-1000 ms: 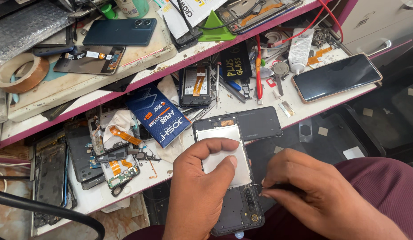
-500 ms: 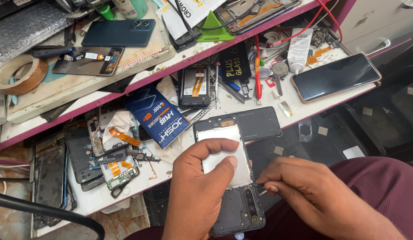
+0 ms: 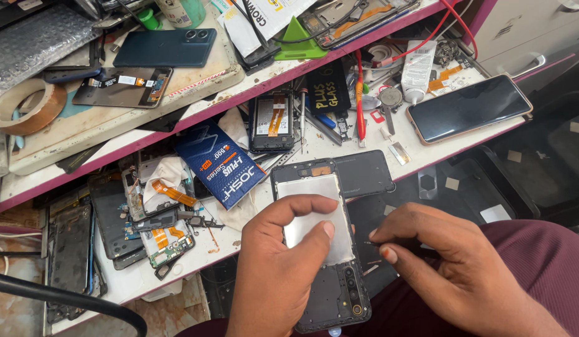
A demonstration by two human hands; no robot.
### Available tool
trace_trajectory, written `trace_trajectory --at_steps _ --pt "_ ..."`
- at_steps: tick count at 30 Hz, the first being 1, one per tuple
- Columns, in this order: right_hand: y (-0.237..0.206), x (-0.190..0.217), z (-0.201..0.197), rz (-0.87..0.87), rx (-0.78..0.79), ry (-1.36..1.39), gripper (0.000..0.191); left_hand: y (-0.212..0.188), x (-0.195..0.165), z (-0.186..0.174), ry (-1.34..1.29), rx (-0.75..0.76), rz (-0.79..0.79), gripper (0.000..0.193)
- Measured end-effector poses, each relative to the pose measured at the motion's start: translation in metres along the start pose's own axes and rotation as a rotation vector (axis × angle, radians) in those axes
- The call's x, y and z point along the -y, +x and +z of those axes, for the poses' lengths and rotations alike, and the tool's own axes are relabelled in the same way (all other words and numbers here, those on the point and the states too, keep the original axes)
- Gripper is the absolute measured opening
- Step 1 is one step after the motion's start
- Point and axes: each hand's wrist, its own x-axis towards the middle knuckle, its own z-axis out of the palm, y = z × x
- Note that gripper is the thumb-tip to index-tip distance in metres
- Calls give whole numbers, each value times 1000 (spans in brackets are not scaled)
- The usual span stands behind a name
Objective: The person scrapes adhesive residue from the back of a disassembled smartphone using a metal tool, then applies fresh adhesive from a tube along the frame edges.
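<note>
Nearest, an opened phone (image 3: 323, 249) with its back cover off, lying lengthwise over the lap at the near edge of the white workbench (image 3: 426, 140): dark frame, pale silver battery in the middle, camera cluster at the near end. Left hand (image 3: 283, 262) clamped around the frame, thumb pressed flat on the battery. Right hand (image 3: 464, 274) just right of the frame, fingertips pinched on a thin dark tool (image 3: 371, 243) pointing at the phone's right edge. Farther left, loose boards and orange flex cables (image 3: 168, 212) beside a blue box (image 3: 222, 165). Farther right, a whole dark phone (image 3: 469, 107). Farthest, a beige tray (image 3: 83, 125) carrying a teal phone (image 3: 164, 48) and a bare dark panel (image 3: 122, 86).
</note>
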Motion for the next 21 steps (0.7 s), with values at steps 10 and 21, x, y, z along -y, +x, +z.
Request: trace_trajectory --at_steps 10,21 --pt "-1 -2 2 96 -54 -40 15 -8 6 16 426 68 443 18" --pt "0 -3 5 155 -27 -99 15 -13 8 31 886 -102 568 12"
